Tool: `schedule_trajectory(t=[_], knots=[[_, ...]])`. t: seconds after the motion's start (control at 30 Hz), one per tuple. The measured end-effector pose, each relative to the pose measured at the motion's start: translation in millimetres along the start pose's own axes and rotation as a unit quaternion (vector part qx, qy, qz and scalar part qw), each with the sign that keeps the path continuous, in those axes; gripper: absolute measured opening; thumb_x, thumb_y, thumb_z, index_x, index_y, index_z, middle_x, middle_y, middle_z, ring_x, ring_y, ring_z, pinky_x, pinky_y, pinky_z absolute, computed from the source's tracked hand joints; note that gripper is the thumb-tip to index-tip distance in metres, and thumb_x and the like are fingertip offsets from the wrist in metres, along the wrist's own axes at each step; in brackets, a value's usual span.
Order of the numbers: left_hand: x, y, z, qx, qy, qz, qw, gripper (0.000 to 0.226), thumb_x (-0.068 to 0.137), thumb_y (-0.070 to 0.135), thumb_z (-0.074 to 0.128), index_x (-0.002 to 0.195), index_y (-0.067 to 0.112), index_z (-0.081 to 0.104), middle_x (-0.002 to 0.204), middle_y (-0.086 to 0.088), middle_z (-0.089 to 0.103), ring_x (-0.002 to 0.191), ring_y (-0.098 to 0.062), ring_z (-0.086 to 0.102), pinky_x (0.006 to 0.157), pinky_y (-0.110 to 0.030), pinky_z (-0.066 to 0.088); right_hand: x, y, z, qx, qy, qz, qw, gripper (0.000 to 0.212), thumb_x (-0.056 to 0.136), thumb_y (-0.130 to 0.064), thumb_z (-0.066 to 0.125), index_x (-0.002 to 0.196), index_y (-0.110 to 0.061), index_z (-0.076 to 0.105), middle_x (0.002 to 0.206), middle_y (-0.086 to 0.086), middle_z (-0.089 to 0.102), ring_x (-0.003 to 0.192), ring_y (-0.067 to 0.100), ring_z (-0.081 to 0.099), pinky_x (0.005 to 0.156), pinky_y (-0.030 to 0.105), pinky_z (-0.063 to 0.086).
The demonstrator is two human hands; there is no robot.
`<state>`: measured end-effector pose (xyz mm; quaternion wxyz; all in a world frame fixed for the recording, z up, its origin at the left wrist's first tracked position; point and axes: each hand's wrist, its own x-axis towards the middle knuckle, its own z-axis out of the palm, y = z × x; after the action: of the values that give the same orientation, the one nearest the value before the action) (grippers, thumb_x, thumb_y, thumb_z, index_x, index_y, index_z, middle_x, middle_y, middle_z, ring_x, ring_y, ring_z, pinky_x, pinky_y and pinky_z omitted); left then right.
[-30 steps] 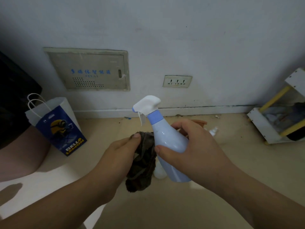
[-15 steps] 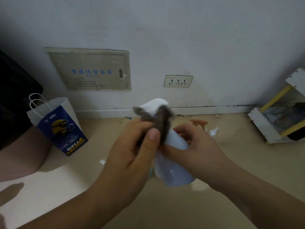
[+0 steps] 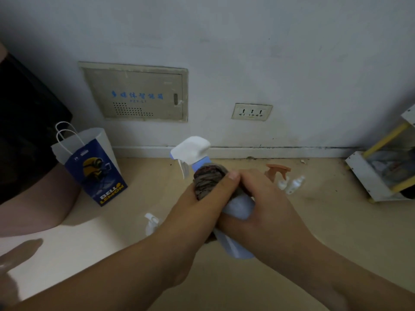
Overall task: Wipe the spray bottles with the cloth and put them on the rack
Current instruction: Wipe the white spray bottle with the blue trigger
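Axis: spray bottle (image 3: 238, 208) tilts nozzle up-left; left hand (image 3: 199, 214) grip pinches cloth (image 3: 208, 180) round neck; right hand (image 3: 269, 212) clasps body, nearer rack (image 3: 363, 173).

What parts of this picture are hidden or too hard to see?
Head view: blue spray bottle middle, covered by the cloth, left hand and right hand.
Head view: rack, cut off by the right edge; contents blurry.
Head view: small white bottle on the floor, partly behind the left forearm.
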<state>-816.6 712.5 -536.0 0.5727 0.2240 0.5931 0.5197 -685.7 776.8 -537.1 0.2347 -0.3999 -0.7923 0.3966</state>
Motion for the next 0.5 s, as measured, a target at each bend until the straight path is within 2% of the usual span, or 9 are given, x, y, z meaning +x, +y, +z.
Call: schedule_trajectory(t=[0.07, 0.17, 0.27, 0.33, 0.4, 0.5], knots=[[-1.2, 2.5, -0.4, 0.013, 0.001, 0.011, 1.000, 0.035, 0.080, 0.060, 0.071, 0.102, 0.033, 0.077, 0.095, 0.003, 0.081, 0.089, -0.017, 0.078, 0.084, -0.042, 0.061, -0.4, 0.1, 2.7, 0.017, -0.016, -0.001, 1.000, 0.038, 0.074, -0.047, 0.077, 0.109, -0.038, 0.066, 0.103, -0.014, 0.068, 0.095, 0.003, 0.067, 0.081, 0.036, 0.059], [1.4, 5.3, -3.7, 0.021, 0.046, 0.033, 0.998, 0.033, 0.086, 0.054, 0.072, 0.099, 0.024, 0.078, 0.093, -0.001, 0.081, 0.087, -0.019, 0.078, 0.088, -0.046, 0.062, 0.0, -2.5, 0.8, 0.063, -0.058, 0.027, 0.996, 0.048, 0.078, -0.039, 0.087, 0.121, -0.038, 0.066, 0.114, -0.018, 0.070, 0.104, -0.001, 0.067, 0.088, 0.030, 0.059], [9.3, 10.2, -7.1, 0.012, 0.120, 0.059, 0.991, 0.038, 0.086, 0.060, 0.069, 0.097, 0.024, 0.075, 0.087, 0.002, 0.080, 0.084, -0.017, 0.077, 0.083, -0.044, 0.063, 1.4, -6.0, -6.6, 0.024, -0.065, 0.081, 0.994, 0.070, 0.065, -0.057, 0.089, 0.126, -0.043, 0.058, 0.116, -0.024, 0.063, 0.101, -0.008, 0.063, 0.080, 0.018, 0.057], [15.1, 13.7, -11.1, 0.022, 0.174, 0.086, 0.981, 0.038, 0.087, 0.063, 0.064, 0.092, 0.026, 0.072, 0.082, 0.007, 0.077, 0.079, -0.011, 0.074, 0.080, -0.038, 0.061, 1.8, -5.7, -10.4, 0.024, -0.102, 0.138, 0.985, 0.074, 0.061, -0.060, 0.090, 0.126, -0.041, 0.059, 0.112, -0.019, 0.068, 0.095, -0.002, 0.068, 0.080, 0.025, 0.061], [16.6, 14.7, -13.0, 0.050, 0.189, 0.109, 0.975, 0.038, 0.092, 0.063, 0.058, 0.089, 0.027, 0.069, 0.080, 0.008, 0.075, 0.077, -0.008, 0.072, 0.076, -0.034, 0.058, -1.1, -2.7, -7.7, 0.099, -0.142, 0.169, 0.970, 0.059, 0.070, -0.048, 0.091, 0.122, -0.035, 0.066, 0.109, -0.011, 0.076, 0.095, 0.006, 0.075, 0.085, 0.036, 0.064], [16.6, 11.6, -15.8, 0.091, 0.193, 0.141, 0.967, 0.044, 0.096, 0.063, 0.047, 0.090, 0.024, 0.068, 0.081, 0.004, 0.075, 0.079, -0.011, 0.072, 0.075, -0.038, 0.058, -5.0, 1.8, -4.0, 0.208, -0.152, 0.194, 0.946, 0.048, 0.079, -0.026, 0.090, 0.122, -0.021, 0.068, 0.112, -0.002, 0.079, 0.103, 0.016, 0.076, 0.092, 0.041, 0.063]])
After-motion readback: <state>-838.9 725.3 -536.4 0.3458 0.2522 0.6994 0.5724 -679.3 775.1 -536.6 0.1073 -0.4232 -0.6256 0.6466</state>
